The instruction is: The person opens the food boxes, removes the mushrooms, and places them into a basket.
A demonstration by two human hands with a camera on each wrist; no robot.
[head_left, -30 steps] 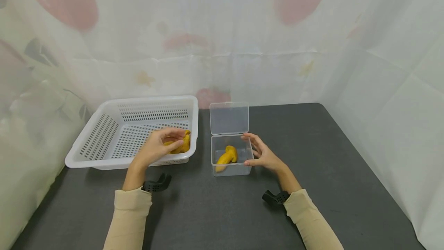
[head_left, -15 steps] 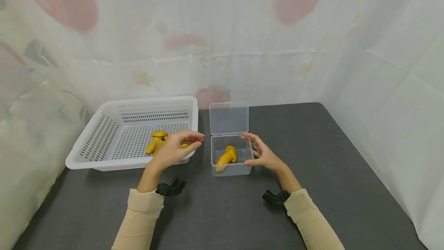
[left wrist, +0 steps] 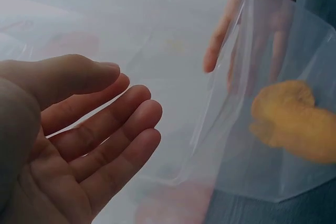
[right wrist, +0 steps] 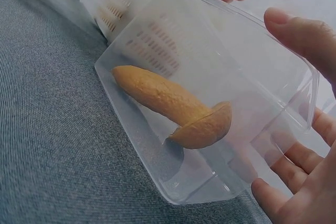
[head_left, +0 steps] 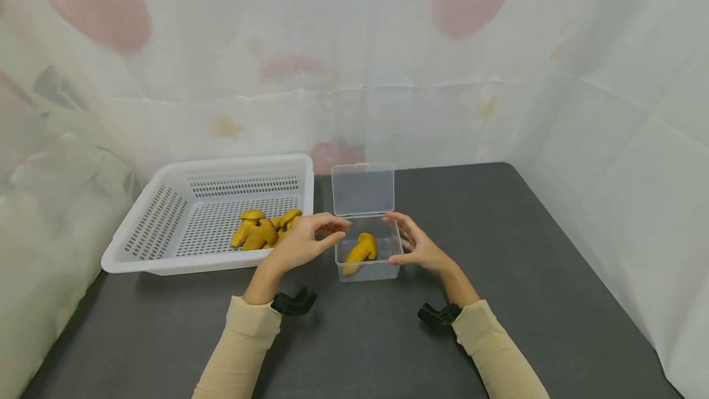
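Note:
A yellow-brown mushroom [head_left: 362,248] with a curved cap lies inside a clear plastic box [head_left: 382,273], whose hinged lid [head_left: 363,189] is raised at the back. My left hand [head_left: 301,242] is at the box's left rim, its fingertips overlapping the rim in the head view. Nothing is between the thumb and loosely bent fingers of that left hand [left wrist: 89,129] in the left wrist view. With the thumb near the front corner and fingers toward the back, my right hand [head_left: 421,248] holds the box's right side. The right wrist view shows the mushroom [right wrist: 163,95] through the clear wall.
Left of the box stands a white slotted basket [head_left: 188,263]. Several more yellow mushrooms [head_left: 260,236] are heaped in its right front part, partly behind my left hand. Dark cloth [head_left: 532,251] covers the table, and a patterned white curtain [head_left: 410,103] hangs behind it.
My left hand has come out of the basket and moved right to the box's rim, uncovering the heaped mushrooms. The right hand has kept its place on the box.

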